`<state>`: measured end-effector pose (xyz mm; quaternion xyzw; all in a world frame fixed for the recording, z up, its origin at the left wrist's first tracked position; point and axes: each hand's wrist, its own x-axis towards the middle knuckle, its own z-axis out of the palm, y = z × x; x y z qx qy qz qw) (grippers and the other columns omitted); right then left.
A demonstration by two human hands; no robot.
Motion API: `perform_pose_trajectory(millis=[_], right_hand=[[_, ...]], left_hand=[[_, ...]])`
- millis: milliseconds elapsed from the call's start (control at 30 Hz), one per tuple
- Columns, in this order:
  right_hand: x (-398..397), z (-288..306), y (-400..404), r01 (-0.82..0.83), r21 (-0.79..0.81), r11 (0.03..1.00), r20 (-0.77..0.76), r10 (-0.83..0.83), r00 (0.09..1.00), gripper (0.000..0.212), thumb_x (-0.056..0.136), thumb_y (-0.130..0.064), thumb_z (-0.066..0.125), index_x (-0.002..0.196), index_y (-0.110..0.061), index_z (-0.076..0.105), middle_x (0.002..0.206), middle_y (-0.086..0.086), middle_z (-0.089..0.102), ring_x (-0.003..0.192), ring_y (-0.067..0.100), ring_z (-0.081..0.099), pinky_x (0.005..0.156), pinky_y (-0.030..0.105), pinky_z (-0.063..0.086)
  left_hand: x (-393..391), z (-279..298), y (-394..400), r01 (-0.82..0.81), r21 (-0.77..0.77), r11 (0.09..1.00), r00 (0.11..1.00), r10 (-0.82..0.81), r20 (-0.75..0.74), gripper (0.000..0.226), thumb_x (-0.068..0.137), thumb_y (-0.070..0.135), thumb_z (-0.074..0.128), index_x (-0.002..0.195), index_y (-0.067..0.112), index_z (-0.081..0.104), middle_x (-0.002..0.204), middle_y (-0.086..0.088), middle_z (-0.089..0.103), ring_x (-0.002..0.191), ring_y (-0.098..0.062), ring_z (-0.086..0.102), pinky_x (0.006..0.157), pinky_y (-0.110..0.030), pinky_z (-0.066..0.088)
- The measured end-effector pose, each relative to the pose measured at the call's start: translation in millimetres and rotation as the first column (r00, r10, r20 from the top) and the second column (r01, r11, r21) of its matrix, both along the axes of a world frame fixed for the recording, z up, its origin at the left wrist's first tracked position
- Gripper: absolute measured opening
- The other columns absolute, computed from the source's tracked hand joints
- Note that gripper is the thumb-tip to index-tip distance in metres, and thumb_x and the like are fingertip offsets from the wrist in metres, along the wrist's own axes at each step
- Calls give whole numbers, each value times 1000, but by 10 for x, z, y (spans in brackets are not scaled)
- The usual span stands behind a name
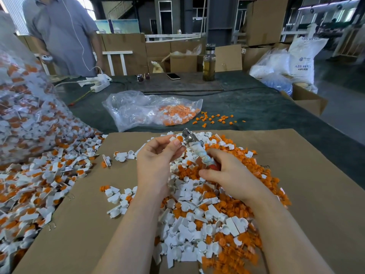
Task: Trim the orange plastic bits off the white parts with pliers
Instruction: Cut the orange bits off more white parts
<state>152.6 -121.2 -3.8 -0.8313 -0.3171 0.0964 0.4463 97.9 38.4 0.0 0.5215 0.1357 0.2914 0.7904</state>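
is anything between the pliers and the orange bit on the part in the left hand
Nothing visible. The left hand pinches a white part with its orange bit right beside the metal head of the pliers, which the right hand grips by the handles.

The scene is lit evenly by soft daylight, admitted through bright windows at the far upper left and right, where highlights are blown out. Only faint, diffuse shadows are cast beneath the forearms and along the cardboard sheet (296, 175). Glare is seen on the clear plastic bag (138, 107). Straight lines are bent toward the edges by wide-angle distortion, and the corners are smeared. Motion blur is visible on the pliers (192, 144) and on the orange pieces at the lower right.
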Motion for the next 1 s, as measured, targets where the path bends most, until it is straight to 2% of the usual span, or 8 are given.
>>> perform_pose_trajectory(millis=[67, 133, 267, 500, 633, 700, 867, 1000], right_hand=[[-12, 0, -2, -14, -30, 999, 1, 14, 1000, 32, 89, -26, 67, 102, -37, 40, 89, -30, 47, 77, -23, 51, 65, 2, 42], [-19, -4, 2, -12, -52, 999, 7, 13, 1000, 36, 89, -26, 66, 104, -40, 37, 88, -33, 41, 77, -26, 48, 65, -1, 40], [-16, 5, 27, -6, -78, 997, 35, 9, 999, 27, 89, -24, 65, 115, -28, 56, 102, -16, 62, 90, 1, 61, 79, 21, 51], [-25, -33, 82, 91, 24, 996, 123, -94, 988, 13, 88, -29, 65, 98, -22, 63, 87, -6, 65, 79, 10, 60, 74, 39, 52], [-27, -71, 152, 223, 148, 964, 225, -252, 941, 10, 88, -35, 64, 87, -26, 61, 71, -11, 59, 69, 3, 56, 56, 25, 43], [-38, -79, 189, 261, 200, 944, 249, -307, 919, 10, 88, -37, 64, 88, -29, 59, 71, -14, 59, 71, 0, 57, 56, 19, 41], [-31, -84, 211, 295, 238, 925, 259, -353, 899, 12, 89, -38, 64, 96, -30, 59, 81, -18, 63, 76, 1, 60, 65, 26, 53], [-23, -92, 218, 309, 238, 921, 258, -366, 894, 12, 89, -38, 65, 88, -33, 55, 74, -19, 59, 72, -1, 59, 59, 20, 47]], left_hand=[[-2, 1, 2, 2, 18, 1000, 1000, -2, 2, 9, 84, -1, 70, 87, 7, 69, 71, -1, 73, 64, -12, 71, 68, -21, 59], [-5, -1, 9, 5, 33, 999, 1000, -6, 8, 9, 84, -1, 70, 86, 8, 70, 70, 2, 73, 64, -11, 70, 67, -20, 58], [-5, -5, 21, 8, 50, 999, 1000, -8, 15, 9, 84, 1, 71, 86, 9, 71, 73, 1, 74, 66, -12, 70, 67, -20, 57], [-7, -30, -3, -75, 200, 977, 997, 80, -19, 11, 84, 3, 75, 85, 14, 73, 75, -1, 76, 70, -14, 74, 67, -19, 57], [20, -58, -93, -108, 430, 896, 977, 175, -121, 14, 82, 13, 80, 79, 25, 73, 74, 9, 75, 73, -14, 74, 70, -27, 59], [33, -66, -145, -102, 497, 862, 971, 194, -138, 16, 81, 17, 82, 77, 29, 73, 73, 12, 74, 73, -14, 72, 69, -26, 59], [25, -59, -211, -68, 528, 846, 975, 169, -144, 20, 82, 16, 81, 75, 33, 72, 71, 20, 72, 66, 2, 67, 59, -8, 49], [18, -53, -222, -66, 545, 836, 976, 167, -138, 23, 81, 17, 81, 74, 36, 71, 71, 24, 71, 67, 5, 66, 58, -5, 46]])
